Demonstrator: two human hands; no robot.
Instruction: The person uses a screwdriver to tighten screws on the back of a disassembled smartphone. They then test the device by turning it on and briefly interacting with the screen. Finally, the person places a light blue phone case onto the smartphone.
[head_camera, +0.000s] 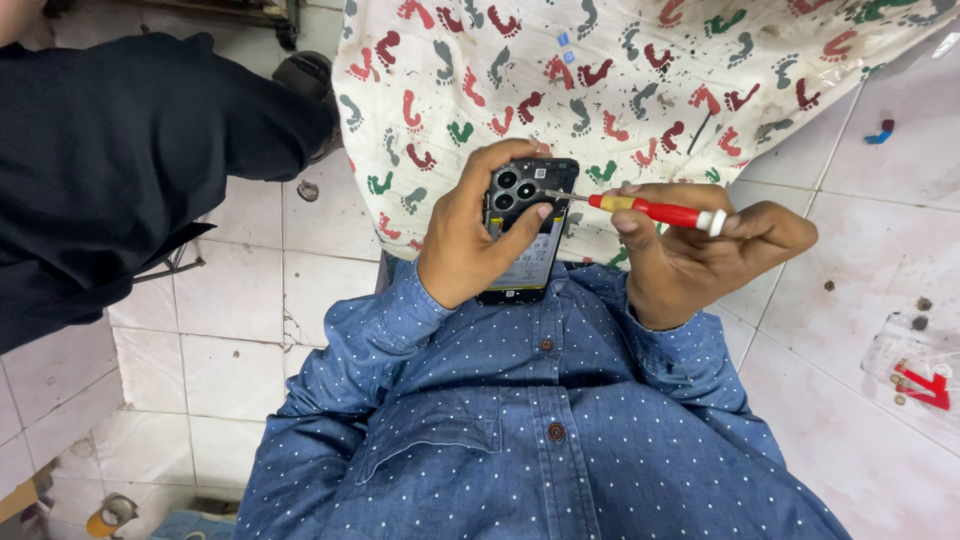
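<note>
Head view: left hand (470, 235) wraps around a black smartphone with its back cover off (528, 235), fingers curled over the top edge by the camera cluster, thumb pressed across the exposed inside. The phone sits at chest level, just in front of the blue dotted shirt (540, 420), long axis running near vertical in frame, camera end away from the body. Right hand (700, 255) is closed around a red-handled precision screwdriver with a yellow collar and white cap (655, 210). The driver lies almost horizontal, tip pointing left and touching the phone's upper right area beside the lenses. So the tool crosses the phone's long axis roughly at right angles; the left hand is on the phone, the right just beside it.

Behind the hands: a white cloth printed with red, green and grey footprints (640, 70), stained. Floor is white tile (240, 330), grubby. Dark-clothed person (110, 160) at left. Small red parts in clear packaging (920, 375) lie on the tiles at right.
</note>
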